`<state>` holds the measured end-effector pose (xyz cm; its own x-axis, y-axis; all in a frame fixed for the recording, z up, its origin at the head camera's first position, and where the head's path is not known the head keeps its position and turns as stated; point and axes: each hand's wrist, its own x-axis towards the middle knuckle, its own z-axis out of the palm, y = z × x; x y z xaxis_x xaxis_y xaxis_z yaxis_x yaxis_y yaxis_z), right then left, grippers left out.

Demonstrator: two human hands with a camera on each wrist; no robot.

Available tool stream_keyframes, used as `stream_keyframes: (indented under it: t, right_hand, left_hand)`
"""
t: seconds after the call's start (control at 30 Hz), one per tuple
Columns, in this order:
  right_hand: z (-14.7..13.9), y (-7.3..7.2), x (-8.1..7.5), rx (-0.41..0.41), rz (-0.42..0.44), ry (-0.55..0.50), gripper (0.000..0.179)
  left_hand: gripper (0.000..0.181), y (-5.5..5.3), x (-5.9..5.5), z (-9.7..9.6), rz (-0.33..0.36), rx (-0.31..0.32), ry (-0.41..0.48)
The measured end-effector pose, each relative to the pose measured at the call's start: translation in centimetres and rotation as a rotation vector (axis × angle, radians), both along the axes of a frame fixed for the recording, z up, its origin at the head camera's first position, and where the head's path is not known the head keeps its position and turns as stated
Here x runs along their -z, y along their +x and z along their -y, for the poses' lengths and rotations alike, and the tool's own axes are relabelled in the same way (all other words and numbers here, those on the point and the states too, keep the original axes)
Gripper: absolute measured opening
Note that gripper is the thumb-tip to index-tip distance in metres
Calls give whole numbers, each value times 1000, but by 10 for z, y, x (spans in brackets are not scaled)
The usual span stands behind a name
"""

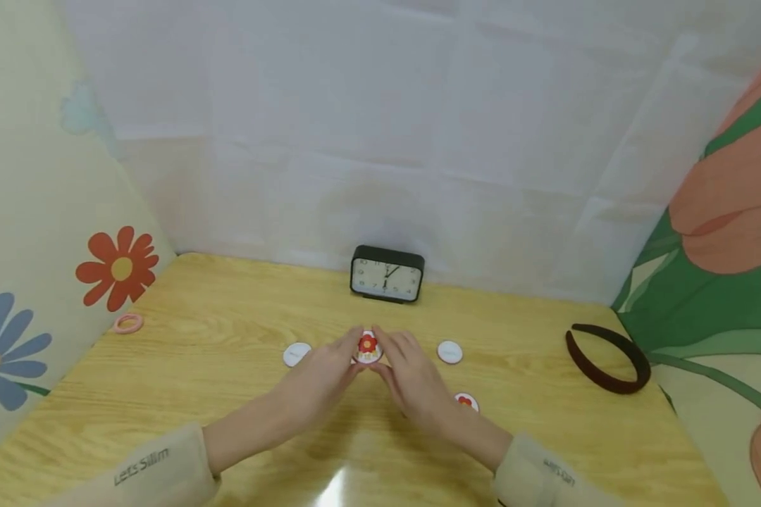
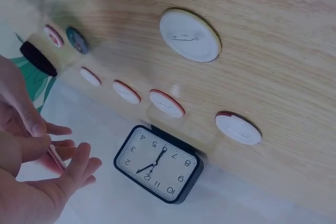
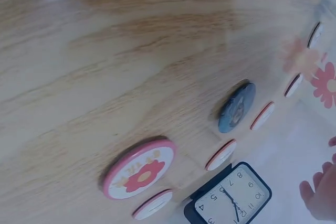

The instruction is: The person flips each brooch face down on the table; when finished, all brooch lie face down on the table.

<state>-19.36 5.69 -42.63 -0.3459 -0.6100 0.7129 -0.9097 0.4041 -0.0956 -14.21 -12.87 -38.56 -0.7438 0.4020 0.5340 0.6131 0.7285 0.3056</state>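
Wood-grain table [image 1: 228,303]: two hands [image 1: 323,372] [image 1: 416,377] pinching one flower badge [image 1: 368,343].

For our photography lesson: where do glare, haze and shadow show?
Head: a bright glare streak on the table near the bottom edge; left wrist: reddish haze at the top-left corner; right wrist: a bright spot upper left, dark shadow along the pink-rimmed badge.

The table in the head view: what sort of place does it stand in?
Possibly a makeshift recording booth: a creased white cloth hangs behind the wood-grain table, and flower-printed hangings flank it on both sides.
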Motion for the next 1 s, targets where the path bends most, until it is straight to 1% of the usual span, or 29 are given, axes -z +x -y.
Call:
stream_keyframes:
  t: [0.13,0.23,0.33,0.43,0.57,0.63,0.73,0.87,0.93,1.0]
  right_hand:
    - [3,0,-4,13,-13,-8,48]
    - [3,2,-4,24,-12,-12,48]
    - [4,4,-2,16,17,-21,49]
    - [5,5,-1,6,72,-27,49]
    - [3,7,-1,12,179,-34,45]
    - [1,8,-2,12,239,-46,40]
    - [1,10,-2,17,323,-72,32]
    - [6,11,-5,17,517,-142,28]
    - [9,11,-7,9,625,-181,30]
    - [12,11,-8,-19,746,-224,33]
  left_hand:
    - [34,-1,-2,2,-7,9,24]
    - [32,-1,-1,3,9,25,38]
    - [37,1,0,5,33,18,47]
    - [40,2,1,6,56,7,51]
    - [34,2,2,8,112,26,93]
    - [33,2,4,8,156,32,124]
    - [38,2,5,7,213,25,163]
    - [43,1,4,7,267,-2,193]
    - [47,1,4,7,266,-16,184]
    - [50,1,4,8,246,-23,155]
